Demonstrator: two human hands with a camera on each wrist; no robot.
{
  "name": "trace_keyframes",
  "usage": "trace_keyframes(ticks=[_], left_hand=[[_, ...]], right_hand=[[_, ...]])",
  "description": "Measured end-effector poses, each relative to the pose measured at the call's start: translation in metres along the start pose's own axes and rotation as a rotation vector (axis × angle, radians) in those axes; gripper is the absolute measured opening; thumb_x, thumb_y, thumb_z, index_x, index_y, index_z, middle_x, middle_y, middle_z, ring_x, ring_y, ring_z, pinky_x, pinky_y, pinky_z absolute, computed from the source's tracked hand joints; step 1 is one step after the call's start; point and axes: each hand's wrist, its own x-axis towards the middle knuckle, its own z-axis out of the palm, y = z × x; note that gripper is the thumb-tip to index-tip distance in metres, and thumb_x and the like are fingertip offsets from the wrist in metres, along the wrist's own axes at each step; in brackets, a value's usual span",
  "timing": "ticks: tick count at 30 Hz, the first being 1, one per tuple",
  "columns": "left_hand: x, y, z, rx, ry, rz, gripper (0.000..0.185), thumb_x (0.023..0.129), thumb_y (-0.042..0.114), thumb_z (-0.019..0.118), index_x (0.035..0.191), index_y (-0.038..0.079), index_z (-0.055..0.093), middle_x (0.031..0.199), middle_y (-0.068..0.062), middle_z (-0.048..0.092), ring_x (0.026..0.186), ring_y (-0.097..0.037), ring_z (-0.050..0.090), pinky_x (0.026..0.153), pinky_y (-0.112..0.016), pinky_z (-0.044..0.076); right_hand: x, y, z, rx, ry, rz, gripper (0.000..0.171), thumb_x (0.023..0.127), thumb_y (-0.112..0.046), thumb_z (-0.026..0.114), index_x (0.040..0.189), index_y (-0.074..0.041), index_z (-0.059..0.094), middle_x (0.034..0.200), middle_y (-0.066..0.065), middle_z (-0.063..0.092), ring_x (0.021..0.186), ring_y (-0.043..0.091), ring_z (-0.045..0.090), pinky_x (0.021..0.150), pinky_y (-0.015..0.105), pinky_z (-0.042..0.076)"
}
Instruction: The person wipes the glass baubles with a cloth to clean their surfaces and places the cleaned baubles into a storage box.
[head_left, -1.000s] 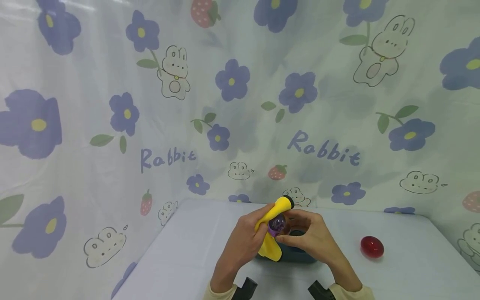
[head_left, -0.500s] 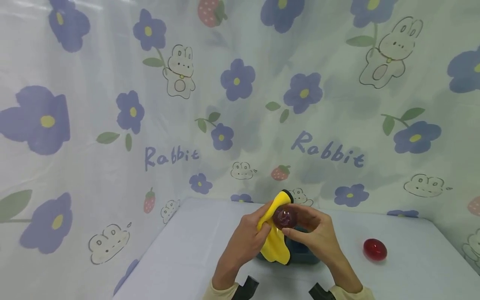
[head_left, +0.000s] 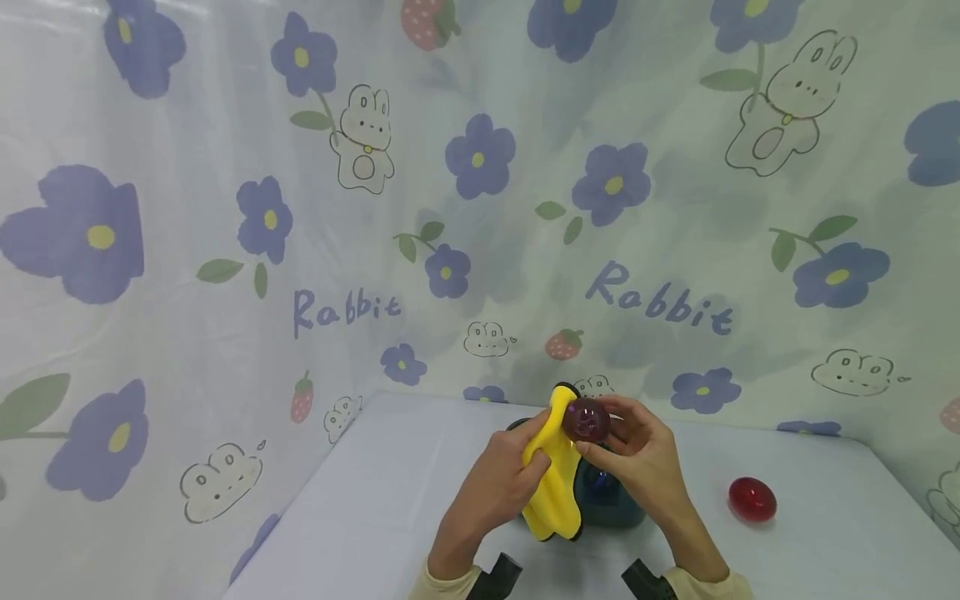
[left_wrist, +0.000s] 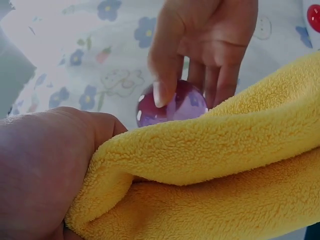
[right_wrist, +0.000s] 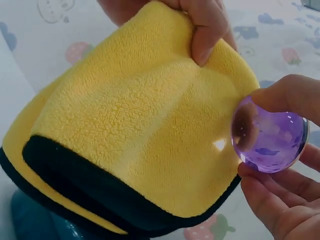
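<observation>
My left hand point(head_left: 491, 475) grips a folded yellow cloth point(head_left: 553, 492), plush with dark edging, which hangs down from the fingers. To its right, my right hand point(head_left: 647, 446) pinches a clear purple ball point(head_left: 587, 420) between thumb and fingertips. In the right wrist view the glossy ball point(right_wrist: 272, 142) sits right at the cloth's point(right_wrist: 135, 105) edge; whether they touch is hard to tell. The left wrist view shows the lower part of the ball point(left_wrist: 187, 106) hidden behind the cloth point(left_wrist: 210, 145).
Below the hands, a dark teal container point(head_left: 618, 508) stands on the white table point(head_left: 390, 508), partly covered by the cloth, with something shiny and blue inside. A glossy red ball point(head_left: 752, 500) lies to the right. A patterned curtain point(head_left: 517, 275) hangs behind the table.
The ball has come out from the cloth, moving right and slightly up with my right hand. The cloth now hangs more spread out from my left hand.
</observation>
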Motion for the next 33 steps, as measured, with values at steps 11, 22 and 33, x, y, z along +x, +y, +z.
trace_keyframes(ticks=[11, 22, 33], left_hand=[[-0.0013, 0.0041, -0.0021, 0.039, 0.045, 0.019, 0.055, 0.098, 0.007, 0.05, 0.153, 0.006, 0.049, 0.116, -0.009, 0.073, 0.08, -0.004, 0.06, 0.078, -0.017, 0.056], [-0.0025, 0.0062, -0.0009, 0.02, 0.103, 0.08, 0.054, 0.098, 0.004, 0.05, 0.152, 0.009, 0.052, 0.121, -0.008, 0.073, 0.078, -0.004, 0.059, 0.077, -0.019, 0.056], [0.0002, 0.0015, -0.0005, 0.016, 0.109, 0.092, 0.05, 0.1, 0.004, 0.05, 0.149, 0.012, 0.056, 0.135, -0.006, 0.069, 0.077, -0.006, 0.058, 0.075, -0.02, 0.054]], right_hand=[[0.0021, 0.0058, -0.0035, -0.21, 0.015, -0.009, 0.06, 0.079, -0.011, 0.088, 0.134, -0.007, 0.065, 0.131, 0.008, 0.068, 0.104, 0.003, 0.068, 0.091, 0.017, 0.056], [-0.0013, 0.001, -0.0014, -0.223, -0.081, 0.037, 0.059, 0.078, -0.016, 0.089, 0.132, -0.009, 0.066, 0.118, 0.013, 0.071, 0.094, 0.013, 0.071, 0.084, 0.022, 0.059], [-0.0036, -0.0003, 0.0031, -0.21, -0.194, -0.048, 0.054, 0.076, -0.016, 0.091, 0.125, -0.016, 0.069, 0.112, 0.006, 0.073, 0.087, 0.013, 0.071, 0.084, 0.028, 0.061]])
